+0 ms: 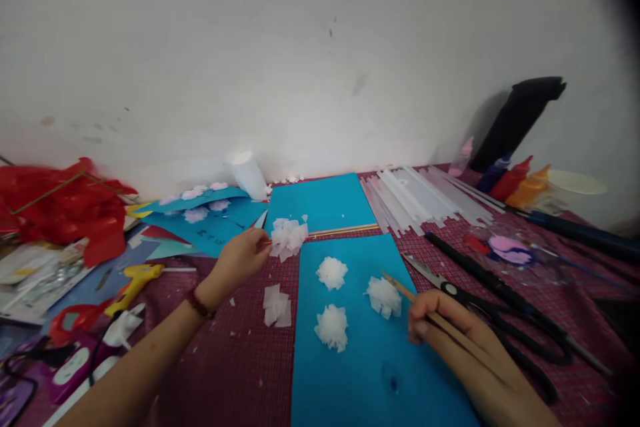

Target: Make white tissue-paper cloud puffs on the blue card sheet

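Observation:
My left hand [245, 255] is closed in a pinch at the left edge of a pile of white tissue paper squares [290, 238]. Below that pile, a smaller stack of tissue squares [277, 307] lies on the cloth. My right hand [450, 330] grips a thin wooden stick [435, 315], its pointed tip at the edge of a fluffy white tissue puff [384, 297] on the blue card [360, 373]. Two more puffs, an upper one [331, 273] and a lower one [331, 327], sit on the card's left side. A dark wet-looking spot [393, 383] shows near its bottom.
Scissors [480, 300] and a black-handled tool lie right of the card. White strips [420, 197], paint bottles [520, 180] and a paint palette [510, 250] stand behind. At left are a yellow glue gun [131, 287], red plastic [65, 200] and a purple device [73, 370].

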A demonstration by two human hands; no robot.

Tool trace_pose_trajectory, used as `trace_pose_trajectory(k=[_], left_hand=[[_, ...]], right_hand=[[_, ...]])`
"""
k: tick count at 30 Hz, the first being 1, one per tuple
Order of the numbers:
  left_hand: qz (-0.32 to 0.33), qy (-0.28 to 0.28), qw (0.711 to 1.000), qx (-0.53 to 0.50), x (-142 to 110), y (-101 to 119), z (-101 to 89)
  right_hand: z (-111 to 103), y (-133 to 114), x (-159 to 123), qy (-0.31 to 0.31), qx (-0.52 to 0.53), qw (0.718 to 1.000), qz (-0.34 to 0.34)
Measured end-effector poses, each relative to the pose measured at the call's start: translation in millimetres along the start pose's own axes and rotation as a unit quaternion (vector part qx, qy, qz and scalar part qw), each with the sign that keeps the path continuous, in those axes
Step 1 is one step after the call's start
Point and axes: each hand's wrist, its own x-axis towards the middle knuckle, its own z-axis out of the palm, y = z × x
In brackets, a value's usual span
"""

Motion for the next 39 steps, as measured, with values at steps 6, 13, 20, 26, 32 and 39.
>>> trace_pose_trajectory(k=[6,13,20,26,32,39], left_hand=[[0.001,0.015,0.999,0.029,22.5,4.9,26.5],[-0.049,-0.033,0.997,-0.048,28.5,-17.4,10.0],[-0.017,-0.036,0.998,-0.044,-0.4,-11.4,0.8],[0.013,-0.006,1.0,0.017,25.8,-2.4,24.4],[-0.059,0.029,0.997,0.046,46.7,-15.7,20.9],[-0.091,-0.033,0.995,0.037,64.0,-29.4,24.0]], right_hand=[[1.1,-4.9,-0.5,-0.004,0.004,1.0,0.012],[1.8,-8.6,-1.1,-0.003,0.014,1.0,0.013],[4.7,-6.3,-3.1,-0.022,0.021,0.999,0.014],[3.1,-9.1,-0.9,-0.004,0.02,1.0,0.005],[3.1,-9.6,-0.4,-0.002,0.028,0.999,0.017],[4.8,-8.3,-0.5,-0.01,0.035,0.999,0.038]])
